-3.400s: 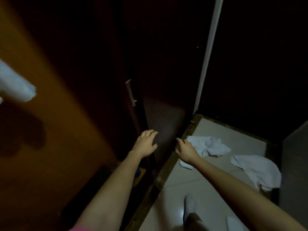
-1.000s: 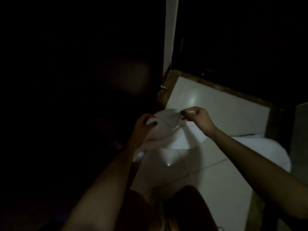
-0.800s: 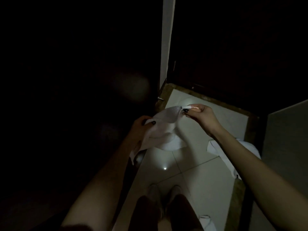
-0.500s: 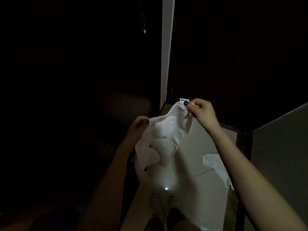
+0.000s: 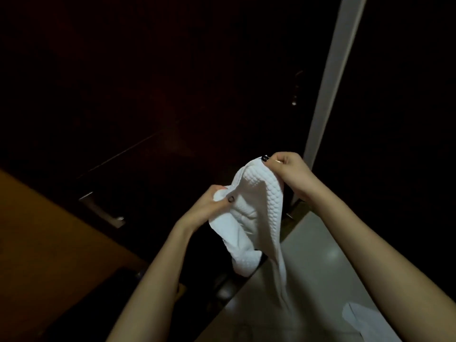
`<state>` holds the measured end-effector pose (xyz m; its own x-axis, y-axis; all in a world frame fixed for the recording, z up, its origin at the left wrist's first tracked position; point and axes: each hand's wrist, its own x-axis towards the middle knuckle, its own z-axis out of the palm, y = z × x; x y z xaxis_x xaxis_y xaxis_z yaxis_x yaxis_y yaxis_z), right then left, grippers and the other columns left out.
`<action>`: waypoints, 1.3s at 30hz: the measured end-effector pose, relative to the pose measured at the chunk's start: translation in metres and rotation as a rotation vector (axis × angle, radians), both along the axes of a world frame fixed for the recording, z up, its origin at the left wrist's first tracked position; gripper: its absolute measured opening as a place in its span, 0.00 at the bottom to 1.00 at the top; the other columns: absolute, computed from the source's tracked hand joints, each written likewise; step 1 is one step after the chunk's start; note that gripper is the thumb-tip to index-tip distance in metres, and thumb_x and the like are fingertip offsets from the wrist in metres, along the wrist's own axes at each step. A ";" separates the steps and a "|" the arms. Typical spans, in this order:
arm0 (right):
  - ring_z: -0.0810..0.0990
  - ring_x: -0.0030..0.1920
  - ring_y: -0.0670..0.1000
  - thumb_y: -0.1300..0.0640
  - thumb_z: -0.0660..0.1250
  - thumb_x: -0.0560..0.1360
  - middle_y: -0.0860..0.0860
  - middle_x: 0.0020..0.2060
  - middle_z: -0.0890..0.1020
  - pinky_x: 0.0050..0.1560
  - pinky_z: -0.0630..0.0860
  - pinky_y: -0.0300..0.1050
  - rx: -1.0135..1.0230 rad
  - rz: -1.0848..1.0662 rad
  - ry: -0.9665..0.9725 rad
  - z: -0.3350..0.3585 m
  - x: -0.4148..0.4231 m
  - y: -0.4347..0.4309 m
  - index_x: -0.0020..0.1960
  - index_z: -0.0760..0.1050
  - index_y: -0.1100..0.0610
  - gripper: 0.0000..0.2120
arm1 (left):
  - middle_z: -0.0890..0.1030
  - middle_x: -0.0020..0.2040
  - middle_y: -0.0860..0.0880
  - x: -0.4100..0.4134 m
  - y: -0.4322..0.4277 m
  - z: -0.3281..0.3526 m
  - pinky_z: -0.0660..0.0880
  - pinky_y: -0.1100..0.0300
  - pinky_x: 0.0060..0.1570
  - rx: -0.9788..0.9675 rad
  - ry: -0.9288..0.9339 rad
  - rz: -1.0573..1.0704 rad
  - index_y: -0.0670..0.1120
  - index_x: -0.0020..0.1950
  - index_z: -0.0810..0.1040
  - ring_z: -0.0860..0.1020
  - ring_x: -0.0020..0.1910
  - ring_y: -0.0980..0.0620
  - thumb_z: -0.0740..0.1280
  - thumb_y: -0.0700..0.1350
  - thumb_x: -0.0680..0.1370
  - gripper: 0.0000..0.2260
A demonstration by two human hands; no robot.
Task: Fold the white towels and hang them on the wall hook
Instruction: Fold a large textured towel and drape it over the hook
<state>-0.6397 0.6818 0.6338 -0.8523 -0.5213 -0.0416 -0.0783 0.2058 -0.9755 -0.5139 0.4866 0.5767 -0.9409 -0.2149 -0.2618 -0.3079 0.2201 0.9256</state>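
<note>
Right hand (image 5: pixel 290 170): raised, thumb and fingers pinching the top corner of the towel (image 5: pixel 256 208).
Left hand (image 5: pixel 209 206): lower and nearer, thumb clamped on a bunched edge of that towel.
Towel: white, soft cloth with a raised, scale-like weave; slung between both hands, sagging in a pouch below the left hand, with one narrow tail drooping under the right hand.
Second towel (image 5: pixel 365 322): white, crumpled, on the floor below the right forearm.
Floor (image 5: pixel 320 255): pale, glossy tile beneath the right hand.
Handle (image 5: pixel 102 211): straight metal bar, left of the left hand.
Frame (image 5: pixel 330 82): pale upright strip above the right hand.
</note>
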 end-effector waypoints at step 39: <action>0.70 0.44 0.44 0.42 0.68 0.73 0.48 0.45 0.68 0.45 0.71 0.41 0.191 0.606 0.620 -0.024 0.433 -0.234 0.54 0.78 0.52 0.16 | 0.78 0.50 0.39 0.406 -0.129 0.082 0.77 0.57 0.40 0.332 0.623 1.144 0.35 0.63 0.72 0.79 0.45 0.48 0.68 0.47 0.78 0.20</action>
<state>-0.2066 0.4478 0.6098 -0.3299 -0.9218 0.2038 -0.7298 0.1120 -0.6744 -0.1083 0.3580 0.6586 -0.2573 -0.9650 -0.0513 0.3224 -0.1358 0.9368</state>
